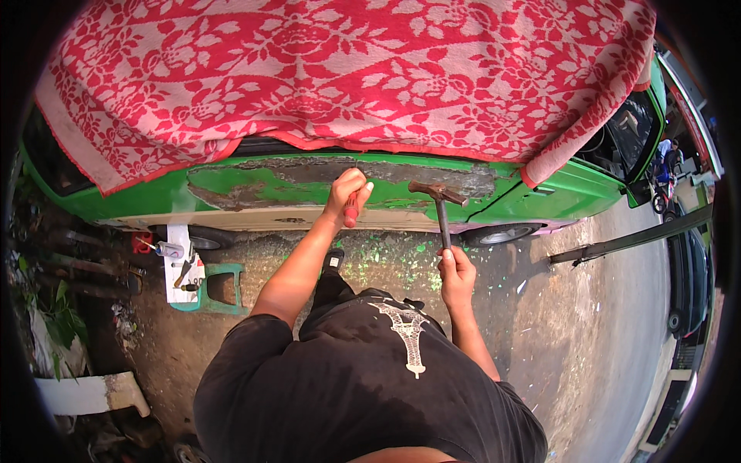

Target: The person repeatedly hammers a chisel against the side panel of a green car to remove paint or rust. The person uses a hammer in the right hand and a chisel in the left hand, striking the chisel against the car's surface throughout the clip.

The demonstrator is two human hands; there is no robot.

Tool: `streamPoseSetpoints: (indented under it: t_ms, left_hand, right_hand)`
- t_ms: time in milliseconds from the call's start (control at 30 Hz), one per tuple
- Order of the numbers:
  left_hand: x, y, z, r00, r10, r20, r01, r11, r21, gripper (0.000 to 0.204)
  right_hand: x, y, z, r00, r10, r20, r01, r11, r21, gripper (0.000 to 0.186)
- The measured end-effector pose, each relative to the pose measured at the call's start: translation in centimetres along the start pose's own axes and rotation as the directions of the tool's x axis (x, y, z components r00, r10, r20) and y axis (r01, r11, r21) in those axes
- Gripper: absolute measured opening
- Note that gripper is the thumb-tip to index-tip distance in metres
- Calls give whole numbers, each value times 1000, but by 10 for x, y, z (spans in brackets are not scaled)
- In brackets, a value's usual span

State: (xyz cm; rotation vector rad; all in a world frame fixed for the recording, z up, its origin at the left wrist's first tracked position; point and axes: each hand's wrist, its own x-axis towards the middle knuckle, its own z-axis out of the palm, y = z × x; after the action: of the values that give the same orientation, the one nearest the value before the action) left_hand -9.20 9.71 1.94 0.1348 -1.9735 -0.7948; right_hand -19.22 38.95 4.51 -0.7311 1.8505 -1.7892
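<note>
My left hand (346, 193) is closed around a tool with a red handle (351, 211), held up against the side of a green van (289, 184). The handle's butt points toward me; the tool's far end is hidden, so its kind does not show. In my right hand (457, 276) is a hammer (439, 194), gripped low on its dark shaft. The rusty head stands up and right of the red handle, apart from it. Behind both hands, the van's panel has green paint stripped in ragged patches, baring grey-brown filler or metal.
A red-and-pink flowered blanket (324, 69) drapes over the van's upper part. Green paint flakes litter the ground (386, 262). A green plastic stool (224, 289) with a bottle (169, 249) and small tools stands at left. At right a dark post (629, 237) slants across, near a parked car (685, 270).
</note>
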Motion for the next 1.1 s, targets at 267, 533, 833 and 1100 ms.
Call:
streamPoseSetpoints:
  t_ms: [267,533,833,1100]
  left_hand:
    - [5,-8,-1,999,28,28,-28,1000,-6,28]
    - [21,-14,-3,992,-24,126,20,999,36,28]
    - [36,-14,-2,949,-230,216,214,972,96,29]
    - [9,-5,-2,975,-126,184,105,987,120,31]
  right_hand:
    - [2,-4,1,1000,4,5,-4,1000,11,25]
    - [-1,-26,13,988,-153,38,155,984,-83,24]
    - [19,-34,30,893,-332,303,443,764,-469,21]
    - [-7,-18,16,923,-354,152,385,856,-345,22]
